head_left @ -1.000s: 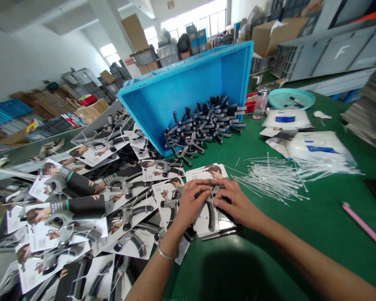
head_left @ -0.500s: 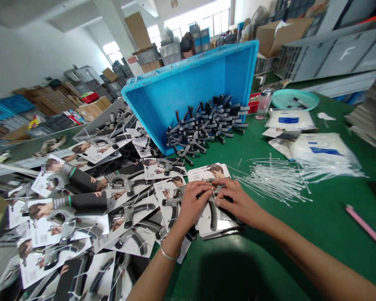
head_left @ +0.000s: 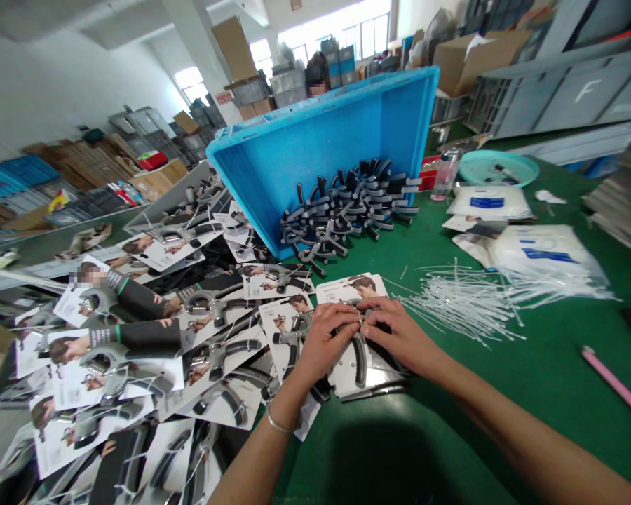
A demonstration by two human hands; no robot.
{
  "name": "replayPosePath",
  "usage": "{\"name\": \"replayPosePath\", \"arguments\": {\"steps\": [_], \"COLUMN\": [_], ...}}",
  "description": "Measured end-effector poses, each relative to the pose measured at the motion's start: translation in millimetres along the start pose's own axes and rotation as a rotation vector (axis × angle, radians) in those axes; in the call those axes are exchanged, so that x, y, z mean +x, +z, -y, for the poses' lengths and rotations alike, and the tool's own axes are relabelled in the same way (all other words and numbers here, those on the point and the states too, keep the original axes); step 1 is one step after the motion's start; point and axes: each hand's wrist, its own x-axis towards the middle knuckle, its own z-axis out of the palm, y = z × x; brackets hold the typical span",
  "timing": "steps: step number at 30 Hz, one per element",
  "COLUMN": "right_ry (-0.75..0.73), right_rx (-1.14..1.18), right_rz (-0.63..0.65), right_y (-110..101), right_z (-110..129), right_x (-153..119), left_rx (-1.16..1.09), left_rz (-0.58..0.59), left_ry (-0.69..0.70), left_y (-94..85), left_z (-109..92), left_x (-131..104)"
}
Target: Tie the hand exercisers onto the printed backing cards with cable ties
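Observation:
In the head view, a grey and black hand grip strengthener (head_left: 360,359) lies on a stack of printed backing cards (head_left: 347,384). My left hand (head_left: 330,338) curls over its upper left part, closed, with thumb and fingertips pressed at the top. From the other side my right hand (head_left: 394,330) pinches at the same spot. A small pale bit, seemingly a cable tie (head_left: 361,317), shows between the fingertips, which mostly cover it. Left of my hands, carded hand grips (head_left: 226,354) lie in a heap. White cable ties (head_left: 460,301) are spread to the right.
A tipped blue crate (head_left: 315,147) with loose hand grips stands behind my hands. Bags of cable ties (head_left: 536,245), a clear bottle (head_left: 444,174) and a turquoise tray (head_left: 497,168) sit at the right. A pink stick (head_left: 615,386) lies near the right edge. A person (head_left: 317,73) is beyond the crate.
My right fingertips have drawn in slightly toward the left ones over the hand grip. The view has shifted a little; the hand grip and cards stay in place.

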Motion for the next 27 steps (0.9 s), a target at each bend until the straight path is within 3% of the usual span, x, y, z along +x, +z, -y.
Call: {"name": "replayPosePath", "arguments": {"steps": [3,7,10,13,19,24,27], "right_ry": [-0.003,-0.054,-0.043,0.000,-0.027,-0.125,-0.181], "right_rx": [0.001,-0.022,-0.041,-0.015,-0.024,-0.134,-0.253], "right_rz": [-0.030,-0.093,-0.142,-0.184,-0.180,-0.140,0.015], "right_y": [3,9,14,18,20,6,0], "right_z": [1,1,1,1,4,15,30], "right_x": [5,9,8,8,13,-11,-36], "left_rx": [-0.099,-0.094,0.139,0.360,0.605,0.606,0.591], "left_rz": [0.018,-0.057,-0.079,-0.054,0.065,-0.155,-0.175], "left_ry": [-0.069,-0.178,-0.061,0.096,0.218,-0.026,-0.149], "left_y": [-5.0,-13.6,-13.6,-0.4,32.4,22.4,13.7], "left_z": [3,-6,-28,-48,-49,-45,-41], "left_x": [2,9,9,-6,-50,-76,-89]}}
